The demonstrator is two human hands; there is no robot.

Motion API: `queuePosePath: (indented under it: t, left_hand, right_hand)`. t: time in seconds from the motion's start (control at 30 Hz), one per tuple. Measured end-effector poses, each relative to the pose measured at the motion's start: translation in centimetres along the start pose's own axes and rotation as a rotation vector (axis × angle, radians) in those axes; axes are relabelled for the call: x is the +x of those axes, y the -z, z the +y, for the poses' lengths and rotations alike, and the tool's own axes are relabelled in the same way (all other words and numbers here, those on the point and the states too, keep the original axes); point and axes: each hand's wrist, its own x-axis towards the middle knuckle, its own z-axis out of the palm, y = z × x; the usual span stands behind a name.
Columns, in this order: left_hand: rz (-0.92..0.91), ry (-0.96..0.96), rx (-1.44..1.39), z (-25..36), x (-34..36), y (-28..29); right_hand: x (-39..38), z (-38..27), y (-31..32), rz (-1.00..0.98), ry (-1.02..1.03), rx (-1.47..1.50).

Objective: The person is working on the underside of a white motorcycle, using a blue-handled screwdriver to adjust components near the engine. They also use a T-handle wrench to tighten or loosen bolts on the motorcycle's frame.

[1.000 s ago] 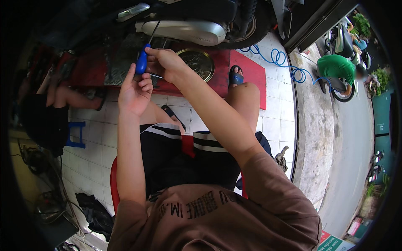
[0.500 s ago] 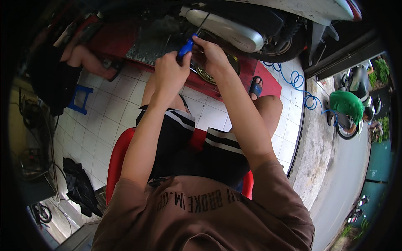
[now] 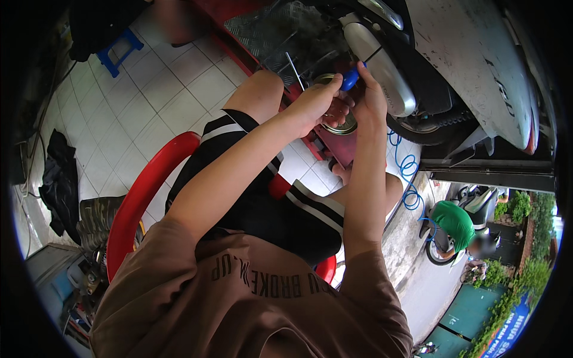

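Observation:
A screwdriver with a blue handle (image 3: pixel 350 81) is between my two hands, its dark shaft pointing up and right across the silver side cover (image 3: pixel 377 65) of a motorbike. I cannot tell whether the tip touches the cover. My left hand (image 3: pixel 319 108) is closed round the back end of the handle. With its fingertips, my right hand (image 3: pixel 371 100) pinches the front of the handle. Below the hands is a round gold-coloured tin (image 3: pixel 346 126), partly hidden by them. Beside it a thin metal rod (image 3: pixel 294 70) sticks up.
The motorbike's rear wheel (image 3: pixel 433 128) and grey body panel (image 3: pixel 471 65) stand at the right. A red stand (image 3: pixel 236 51) lies under it. A coiled blue hose (image 3: pixel 409 173) runs over the floor. A blue stool (image 3: pixel 119 53) is at far left; a person in green (image 3: pixel 453 221) bends outside.
The view has turned, so the motorbike and hands appear farther right. Both hands stay on the screwdriver, which still points up and right.

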Motion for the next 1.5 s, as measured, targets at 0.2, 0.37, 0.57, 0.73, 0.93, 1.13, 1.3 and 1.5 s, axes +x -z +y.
queuePosePath:
  t: [0.2,0.37,0.57,0.73,0.93,1.13,1.3,1.5]
  left_hand:
    - [-0.120,-0.033,-0.622,-0.7,0.7,-0.2]
    - [0.028,-0.093,-0.441,0.4,0.9,0.6]
    - [0.136,-0.226,0.289,2.9,1.2,1.5]
    - [0.421,-0.732,1.340,3.4,0.2,0.3]
    - [0.171,-0.200,0.307,2.0,-0.1,0.9]
    - [-0.211,-0.005,-0.479,0.9,1.3,1.1]
    - [0.101,-0.049,0.067,1.2,1.3,1.3]
    - [0.352,-0.169,0.772,2.0,1.6,0.7]
  right_hand:
    - [0.5,0.6,0.8,-0.162,0.018,-0.011]
    - [0.8,0.9,0.5,-0.163,-0.008,0.020]
    - [1.2,0.8,0.1,-0.300,-0.050,0.104]
    - [1.0,1.0,-0.1,-0.103,0.009,0.095]
    - [1.6,1.1,0.9,-0.237,-0.054,0.142]
    - [1.3,1.4,0.1,-0.292,-0.023,0.129]
    - [1.6,1.8,0.6,-0.277,-0.060,0.086]
    - [1.0,1.4,0.2,-0.272,-0.104,0.146]
